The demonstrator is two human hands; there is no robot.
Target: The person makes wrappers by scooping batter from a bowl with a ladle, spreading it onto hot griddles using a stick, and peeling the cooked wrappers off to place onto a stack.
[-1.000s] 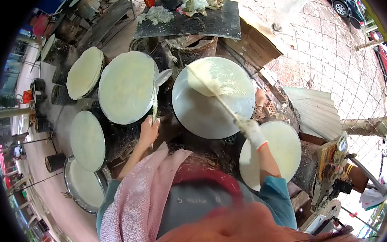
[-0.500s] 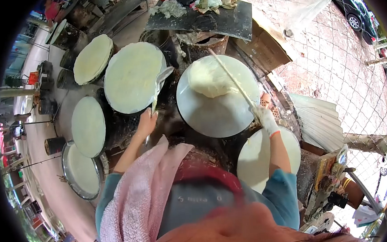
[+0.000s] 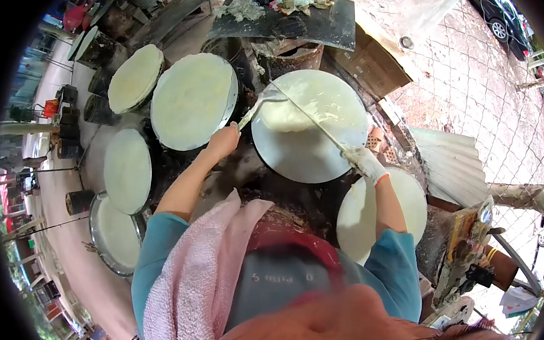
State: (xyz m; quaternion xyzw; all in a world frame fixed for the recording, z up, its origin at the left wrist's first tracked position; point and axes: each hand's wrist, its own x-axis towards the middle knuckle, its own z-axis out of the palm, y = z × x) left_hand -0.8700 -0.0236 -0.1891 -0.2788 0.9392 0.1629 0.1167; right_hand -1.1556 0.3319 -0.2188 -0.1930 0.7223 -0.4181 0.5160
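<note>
My left hand point(image 3: 223, 142) is wrapped round the handle of a ladle point(image 3: 251, 112), whose bowl end reaches the upper left edge of the middle round griddle point(image 3: 309, 161). In my right hand point(image 3: 363, 160), which wears a whitish glove, is a long thin stick point(image 3: 309, 116) slanting up and left across that griddle. Pale batter point(image 3: 287, 116) covers the griddle's upper part, with thin smears to its right. Bare grey metal shows on the lower part. Beside my right forearm lies another pale round sheet point(image 3: 356, 218) on a griddle.
Several pale round sheets on griddles stand to the left, one large point(image 3: 193, 100). A black board point(image 3: 332, 26) with crumpled scraps and a red can is at the top. A cardboard box point(image 3: 371, 64), corrugated sheet point(image 3: 449, 159) and wire fence are right.
My left hand has moved right and up, bringing the ladle from beside the large left sheet to the middle griddle. The stick now slants more to the left, and the batter looks flatter.
</note>
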